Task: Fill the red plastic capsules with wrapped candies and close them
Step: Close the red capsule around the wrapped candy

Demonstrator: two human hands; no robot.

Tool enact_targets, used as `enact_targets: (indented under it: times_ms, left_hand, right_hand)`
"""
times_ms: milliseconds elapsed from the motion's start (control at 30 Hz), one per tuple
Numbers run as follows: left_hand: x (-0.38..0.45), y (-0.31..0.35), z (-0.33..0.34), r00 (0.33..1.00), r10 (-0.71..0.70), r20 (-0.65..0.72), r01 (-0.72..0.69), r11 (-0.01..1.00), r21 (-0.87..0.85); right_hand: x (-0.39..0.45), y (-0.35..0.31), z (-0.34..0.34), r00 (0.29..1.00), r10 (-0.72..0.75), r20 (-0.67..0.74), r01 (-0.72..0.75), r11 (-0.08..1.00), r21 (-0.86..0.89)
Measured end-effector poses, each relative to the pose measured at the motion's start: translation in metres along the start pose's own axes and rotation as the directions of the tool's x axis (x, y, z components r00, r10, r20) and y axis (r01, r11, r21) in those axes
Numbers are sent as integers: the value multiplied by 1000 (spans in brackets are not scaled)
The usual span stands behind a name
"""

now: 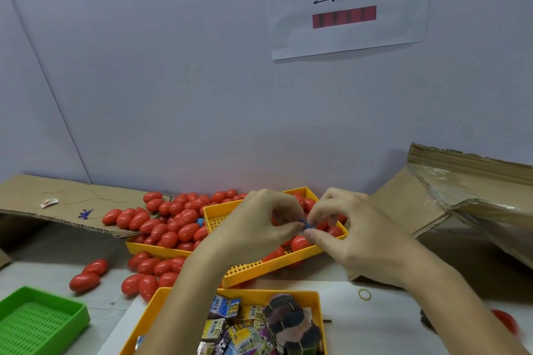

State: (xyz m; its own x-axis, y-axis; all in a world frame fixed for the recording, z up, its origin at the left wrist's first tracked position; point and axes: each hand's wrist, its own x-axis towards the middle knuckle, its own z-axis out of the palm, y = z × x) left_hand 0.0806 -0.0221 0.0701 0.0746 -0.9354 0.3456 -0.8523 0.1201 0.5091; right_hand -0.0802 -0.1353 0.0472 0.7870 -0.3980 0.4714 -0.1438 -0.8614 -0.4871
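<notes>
Pinching a small blue piece (306, 223), both hands (305, 225) meet over glossy, egg-shaped red capsules (184, 220).

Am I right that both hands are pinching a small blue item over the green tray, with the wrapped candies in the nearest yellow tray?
Not quite. In the head view the left hand and right hand pinch the small blue item over a yellow tray; the green tray sits apart at lower left.
</notes>
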Motion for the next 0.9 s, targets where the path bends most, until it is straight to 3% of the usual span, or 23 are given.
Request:
enact_targets:
  times_ms: [333, 500, 633, 733, 800, 900]
  left_hand:
    - [0, -4, 1, 999, 20, 31, -20, 1000, -11]
    - [1, -3, 1, 998, 31, 61, -30, 999, -20]
    - [-1, -3, -1, 998, 17, 56, -8, 990, -143]
    - [-1, -8, -3, 996, -79, 47, 88, 966, -244]
    - [-1, -16, -5, 981, -191, 42, 196, 968, -157]
    - [-2, -32, -2, 952, -299, 60, 284, 940, 191]
  right_hand:
    - [0, 1, 2, 1000, 24, 6, -24, 996, -91]
    - [1, -1, 3, 999, 28, 16, -28, 999, -32]
    - [2, 2, -2, 999, 49, -1, -49, 996, 80]
    - [2, 7, -9, 996, 83, -22, -78, 985, 152]
    - [1, 11, -14, 993, 117, -27, -111, 978, 176]
    - [0, 16, -20, 988, 148, -30, -140, 970, 197]
